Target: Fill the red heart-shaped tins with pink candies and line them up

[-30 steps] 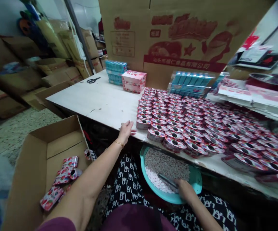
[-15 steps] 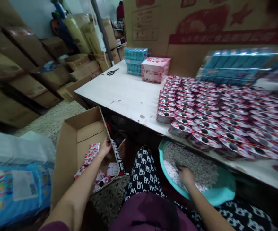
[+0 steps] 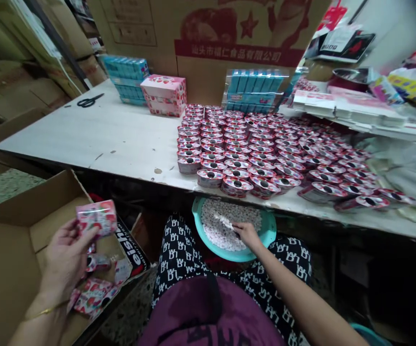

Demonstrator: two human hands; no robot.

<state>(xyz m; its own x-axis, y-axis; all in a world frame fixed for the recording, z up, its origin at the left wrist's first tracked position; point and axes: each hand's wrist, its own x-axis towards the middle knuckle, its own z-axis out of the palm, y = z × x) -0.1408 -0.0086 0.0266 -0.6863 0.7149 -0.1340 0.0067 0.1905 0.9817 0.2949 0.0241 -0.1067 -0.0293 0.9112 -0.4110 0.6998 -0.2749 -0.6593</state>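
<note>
In my left hand (image 3: 67,250) is a small pink strawberry-printed pack (image 3: 97,218), pinched between thumb and fingers above an open cardboard carton (image 3: 9,211). More packs of the same print (image 3: 94,295) lie loose inside that carton. My right hand (image 3: 247,234) grips the dark handle of a scoop (image 3: 235,228), and small white pellets are heaped along its front end. Under the scoop, a turquoise basin (image 3: 208,246) between my knees holds a mass of white pellets (image 3: 226,238).
Rows of red-and-white packs with dark round holes on top (image 3: 237,163) cover much of the white table (image 3: 121,144). Behind them stand pink boxes (image 3: 163,96), blue packs (image 3: 125,79) and a large carton (image 3: 208,48). Black scissors (image 3: 90,101) lie at left.
My left hand has come up from inside the carton with a pink pack. My right hand has lifted a scoop heaped with pellets. The view has swung right.
</note>
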